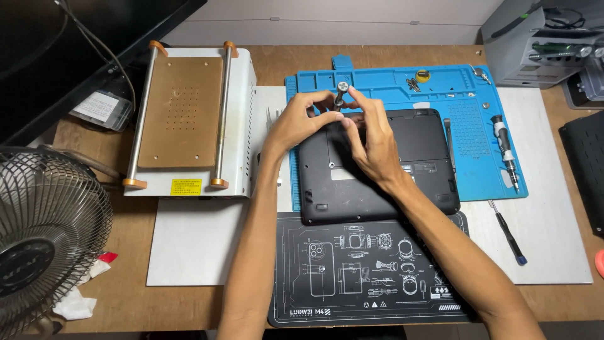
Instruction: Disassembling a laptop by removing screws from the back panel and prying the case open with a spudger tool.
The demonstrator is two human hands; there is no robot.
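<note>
Two hands meet over the far edge of a black laptop (377, 167) that lies bottom-up, partly on a blue silicone repair mat (440, 88) and partly on a black printed mat (352, 271). Left hand (301, 119): fingers curled, thumb and fingertips pinching the shaft of a small precision screwdriver (341, 93). Right hand (371, 135): fingers pinching the same shaft from the other side, lower down. Screwdriver stands nearly upright, its round silver cap uppermost, tip at the laptop's rear edge; the tip itself is hidden behind the fingers. Both forearms enter from the near edge of the wooden worktop (189, 302), crossing the black mat. On the blue mat, right of the laptop: a second driver with a grey and black handle (505, 151), lying lengthwise, and a thin dark tool (448, 141) just beside the laptop's right edge. Near the mat's far edge: a small cluster of loose metal parts (413, 82) beside a yellow round item (423, 76). A slim screwdriver with a blue tip end (506, 233) rests on the white sheet (547, 239) below the blue mat. Left of the hands: a white heating-plate machine (189, 119) with a tan top and two metal rails. Far left: wire fan guard (44, 233), crumpled white tissue (74, 305) beside it.
</note>
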